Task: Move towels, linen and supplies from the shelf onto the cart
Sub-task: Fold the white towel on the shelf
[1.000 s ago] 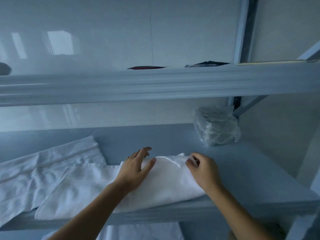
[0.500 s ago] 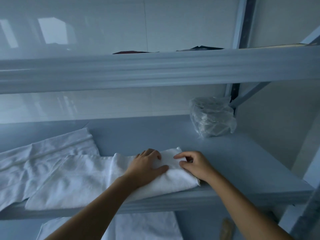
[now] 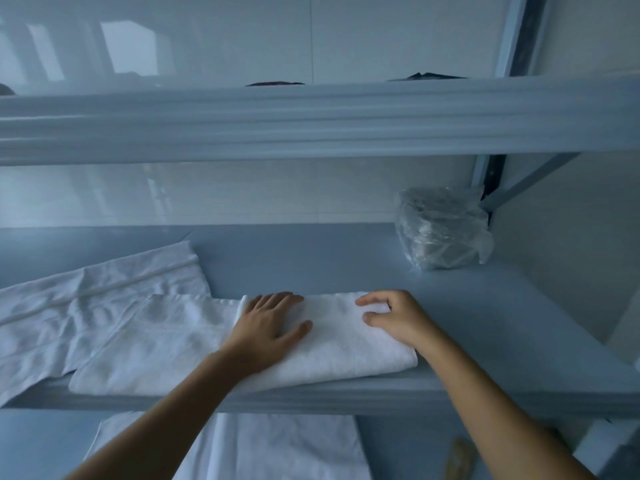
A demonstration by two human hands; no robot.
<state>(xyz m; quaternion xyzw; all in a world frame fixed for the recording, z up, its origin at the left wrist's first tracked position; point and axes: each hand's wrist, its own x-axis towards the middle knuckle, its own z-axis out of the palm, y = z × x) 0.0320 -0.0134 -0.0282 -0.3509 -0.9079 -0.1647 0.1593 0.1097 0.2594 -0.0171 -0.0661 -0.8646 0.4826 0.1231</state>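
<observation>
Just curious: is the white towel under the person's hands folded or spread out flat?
Folded. The towel lies doubled over, with a thick, rounded edge on its right side.

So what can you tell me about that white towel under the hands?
The white towel looks like soft, slightly nubbly cloth, folded into a thick, flat bundle. It lies on the middle shelf, and its near side reaches the shelf's front edge. On its left it overlaps flatter white linen; I cannot tell if that is the same piece. The left hand presses flat on it, and the right hand curls round its far right corner.
</observation>
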